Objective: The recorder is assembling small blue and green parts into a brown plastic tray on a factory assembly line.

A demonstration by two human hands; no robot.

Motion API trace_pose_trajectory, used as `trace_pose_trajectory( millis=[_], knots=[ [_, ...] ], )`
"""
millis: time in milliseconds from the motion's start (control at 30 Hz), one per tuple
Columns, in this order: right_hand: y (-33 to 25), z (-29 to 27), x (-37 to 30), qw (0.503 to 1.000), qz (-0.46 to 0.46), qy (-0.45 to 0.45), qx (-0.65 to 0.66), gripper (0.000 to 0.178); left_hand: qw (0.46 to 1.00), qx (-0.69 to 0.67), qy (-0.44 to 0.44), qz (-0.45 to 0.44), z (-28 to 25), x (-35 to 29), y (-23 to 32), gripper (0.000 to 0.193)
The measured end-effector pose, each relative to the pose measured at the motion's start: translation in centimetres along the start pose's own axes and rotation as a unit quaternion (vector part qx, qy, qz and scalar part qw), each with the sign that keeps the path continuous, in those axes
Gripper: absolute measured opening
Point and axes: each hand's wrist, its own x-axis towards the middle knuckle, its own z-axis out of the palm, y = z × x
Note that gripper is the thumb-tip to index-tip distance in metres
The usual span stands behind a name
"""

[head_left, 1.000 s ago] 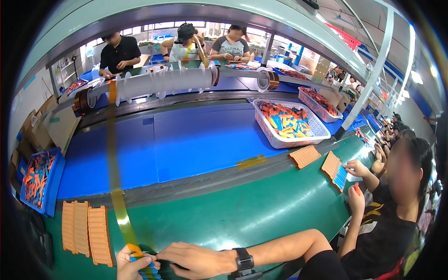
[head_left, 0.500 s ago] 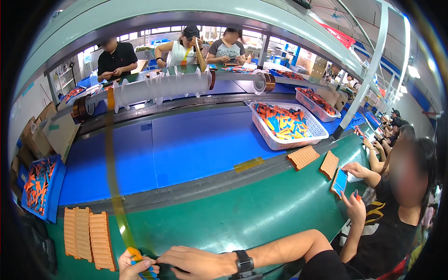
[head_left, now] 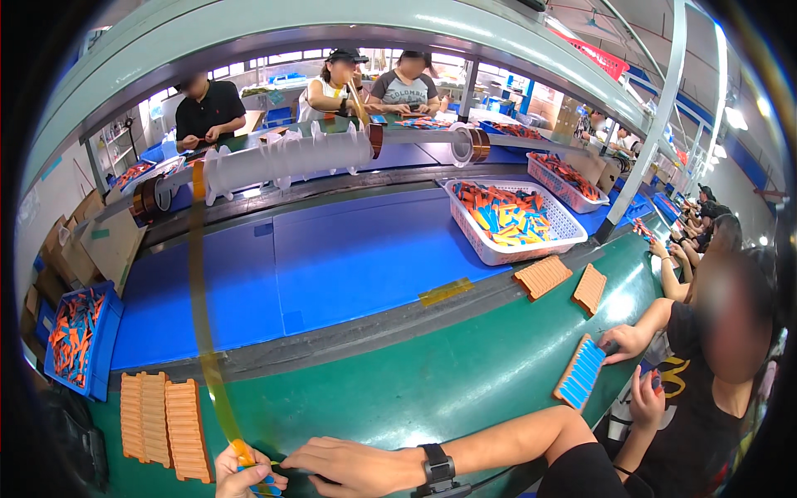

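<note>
Amber tape runs down to my left hand, closed on blue-and-orange pieces over the green bench. My right hand reaches in palm-down, fingertips beside my left fingers; whether it pinches anything, I cannot tell. Farther right, at a co-worker's hand, a board lined with blue strips has shifted nearer me, leaving, I judge, my own handling unaffected.
</note>
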Motion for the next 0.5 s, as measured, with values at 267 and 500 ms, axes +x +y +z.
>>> trace_pose_trajectory(
  millis=[267,500],
  knots=[
    [0.6,0.8,-0.1,0.994,-0.073,0.064,-0.058,0.032,1.000,-0.017,-0.004,0.022,-0.1,0.2,-0.8,0.015],
    [0.7,0.9,0.0,0.994,-0.075,0.052,-0.065,0.034,1.000,0.010,-0.006,-0.021,-1.3,0.4,-1.8,0.024]
  ],
)
